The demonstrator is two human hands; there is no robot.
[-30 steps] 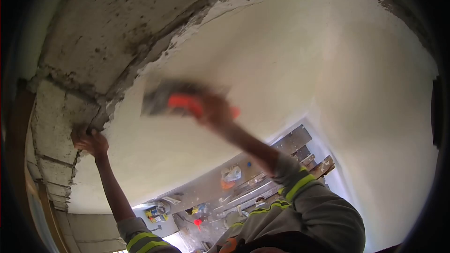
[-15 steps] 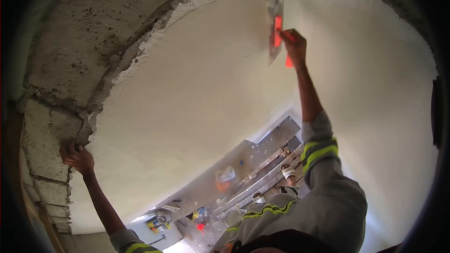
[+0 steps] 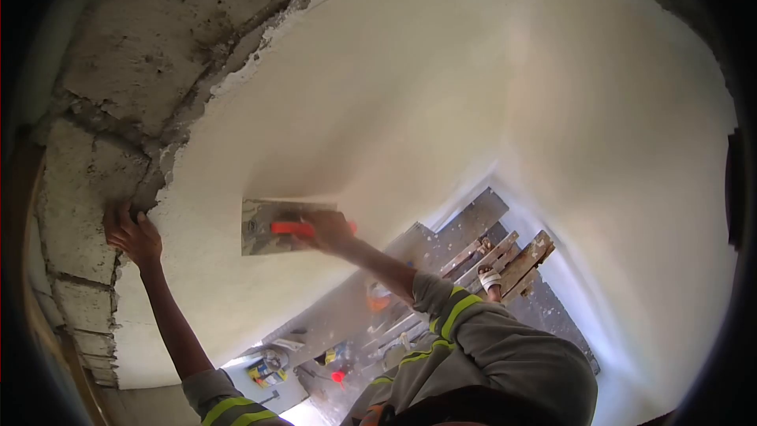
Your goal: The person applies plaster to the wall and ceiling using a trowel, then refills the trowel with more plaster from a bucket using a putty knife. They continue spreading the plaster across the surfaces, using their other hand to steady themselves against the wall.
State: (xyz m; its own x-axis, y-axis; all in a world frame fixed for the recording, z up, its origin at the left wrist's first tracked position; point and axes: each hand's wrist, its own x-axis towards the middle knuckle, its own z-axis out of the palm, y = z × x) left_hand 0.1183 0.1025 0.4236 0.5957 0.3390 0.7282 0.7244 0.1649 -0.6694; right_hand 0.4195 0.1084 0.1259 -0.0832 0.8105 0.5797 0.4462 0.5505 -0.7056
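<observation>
Head view: the right hand (image 3: 327, 230) is clamped on the orange handle of a trowel (image 3: 277, 226), whose steel blade lies flat against the plastered wall (image 3: 410, 110). Half a second ago that hand was stretched high up and to the right, with the blade on edge near the top of the plaster; now it has swept down and left, and the blade sits just right of the left hand. A second ago it was in much the same low spot, blurred with speed, so this reads as one full stroke up and back, a smoothing pass over the wet coat, by my judgement.

The left hand (image 3: 134, 237) is spread open, fingers apart, and pressed on the bare block wall (image 3: 87, 213) just where the plaster edge ends. It has hardly shifted across the three pictures, which suggests it serves as a brace.

Below the right arm, wooden planks (image 3: 505, 256) and a sandalled foot (image 3: 490, 278) show, with tins and clutter on the floor (image 3: 315, 347) farther down.
</observation>
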